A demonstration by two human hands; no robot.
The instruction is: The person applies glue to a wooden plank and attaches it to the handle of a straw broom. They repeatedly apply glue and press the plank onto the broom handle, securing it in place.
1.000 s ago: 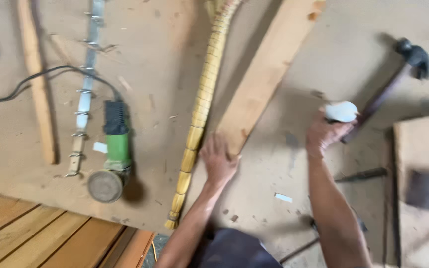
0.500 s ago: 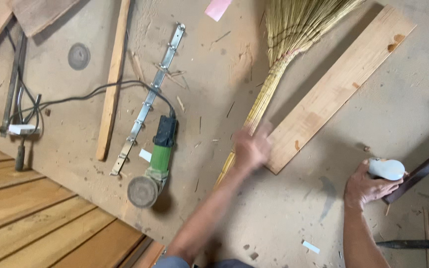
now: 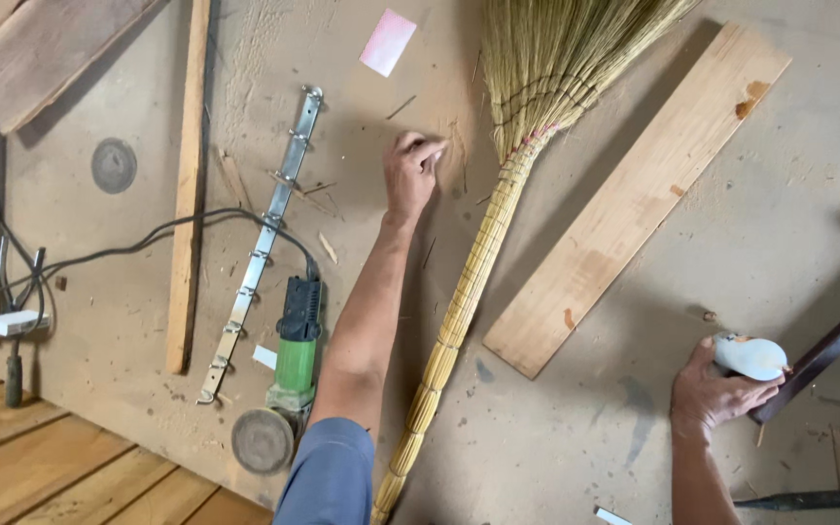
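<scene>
A small white rounded object (image 3: 751,356) w/ an orange-brown mark is gripped in the right hand (image 3: 717,392) at lower right, fingers curled round it from below; what it is can't be told. It is held just above the floor, beside a dark wooden bar (image 3: 828,348) that runs off the right edge.

The left hand (image 3: 412,173) is stretched far fwd, arm nearly straight, fingertips bunched and pressed to the floor near the broom's binding — whether anything is pinched there can't be told. A blue-grey sleeve (image 3: 328,476) is seen at the shoulder.

Between the two arms a straw broom (image 3: 498,194) is laid diagonally, bristles fanned at top, woven handle running down to the bottom edge. To its right a pale pine board (image 3: 634,194) is laid at a similar slant, w/ a few orange stains.

Left of the arm: a green angle grinder (image 3: 289,374), disc toward the camera, black cord looped off to the left; a metal hook rail (image 3: 260,243) beside it; a thin wooden slat (image 3: 187,185); a loose round disc (image 3: 114,165); a pink paper scrap (image 3: 388,42) at top.

The surface — a dusty tan floor (image 3: 809,175), scuffed, strewn w/ splinters and sawdust. Varnished wood planks (image 3: 41,467) are seen at lower left.
</scene>
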